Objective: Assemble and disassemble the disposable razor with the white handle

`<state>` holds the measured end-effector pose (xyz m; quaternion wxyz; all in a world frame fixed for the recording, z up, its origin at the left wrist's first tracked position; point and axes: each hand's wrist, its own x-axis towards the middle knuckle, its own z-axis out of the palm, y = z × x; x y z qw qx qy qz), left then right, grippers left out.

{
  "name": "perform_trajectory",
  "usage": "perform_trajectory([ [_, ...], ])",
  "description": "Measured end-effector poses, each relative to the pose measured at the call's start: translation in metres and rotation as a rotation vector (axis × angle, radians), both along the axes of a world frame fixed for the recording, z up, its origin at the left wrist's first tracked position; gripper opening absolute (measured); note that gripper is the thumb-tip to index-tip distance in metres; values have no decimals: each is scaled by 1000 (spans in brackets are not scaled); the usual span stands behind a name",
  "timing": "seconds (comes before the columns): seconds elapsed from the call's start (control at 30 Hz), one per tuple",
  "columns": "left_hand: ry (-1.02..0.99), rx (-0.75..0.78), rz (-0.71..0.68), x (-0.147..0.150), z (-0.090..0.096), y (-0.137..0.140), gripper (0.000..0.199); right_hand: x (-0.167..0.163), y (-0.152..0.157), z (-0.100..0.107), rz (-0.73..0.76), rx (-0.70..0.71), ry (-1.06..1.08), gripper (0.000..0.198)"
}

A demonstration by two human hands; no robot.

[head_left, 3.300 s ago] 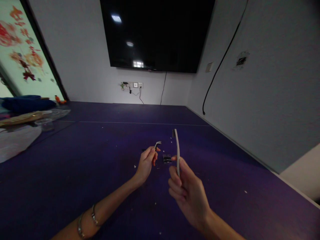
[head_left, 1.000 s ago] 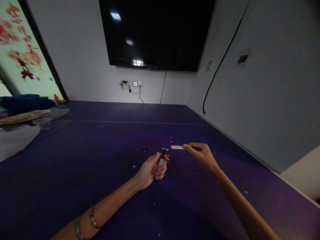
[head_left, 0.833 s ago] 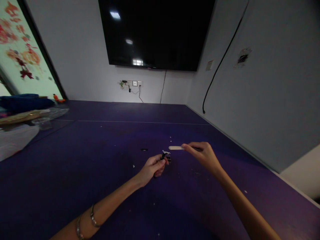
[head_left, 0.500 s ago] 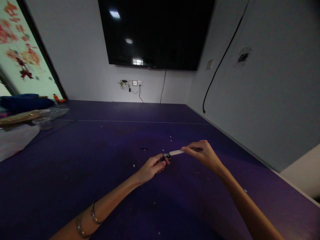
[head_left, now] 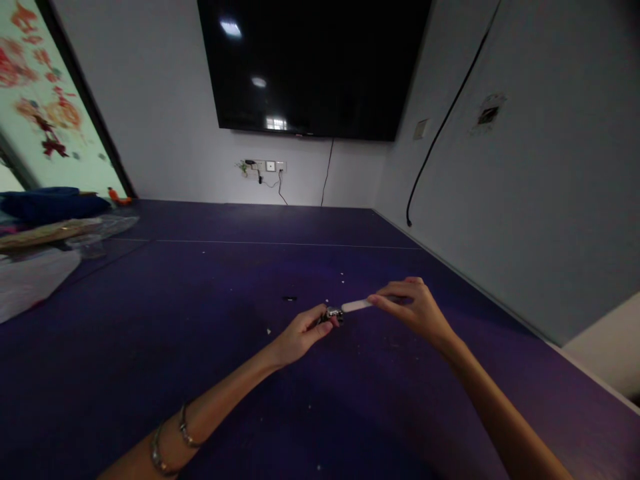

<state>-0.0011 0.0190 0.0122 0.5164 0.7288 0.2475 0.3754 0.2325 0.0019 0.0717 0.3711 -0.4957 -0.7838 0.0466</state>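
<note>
Purple surface [head_left: 150, 347] spreads wide, its far and right edges meeting 2 walls [head_left: 160, 127]. At centre, left hand [head_left: 301, 335], fingers curled closed, grips 1 metal tool [head_left: 334, 312]; right hand [head_left: 414, 308] pinches 1 pale stick [head_left: 357, 305], tip beside the tool, touching or not I cannot tell. 1 black piece [head_left: 290, 299] lies farther left.

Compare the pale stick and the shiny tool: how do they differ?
The pale stick is whitish; the shiny tool silvery and dark. The stick's exposed part is slim and plain; the tool's is compact and uneven. The right grip holds the stick, the left grip the tool. Both are held, near ends close together.
</note>
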Motion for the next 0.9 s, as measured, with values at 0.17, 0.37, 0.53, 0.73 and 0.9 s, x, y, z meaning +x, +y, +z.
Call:
perform_trajectory([
  [0.17,16,55,7,-1,-2,1,16,-18,-9,-1,44,10,33,28],
  [0.37,-2,22,0,-5,4,3,18,0,5,-6,35,-50,65,32],
  [0.53,-157,-111,44,0,-1,9,26,1,11,-12,18,-220,341,38],
  [0.73,-302,-349,69,6,-14,14,33,-60,-22,-19,330,-727,998,30],
  [0.9,-278,-363,79,7,-15,10,36,-96,-49,-18,435,-1025,1281,27],
])
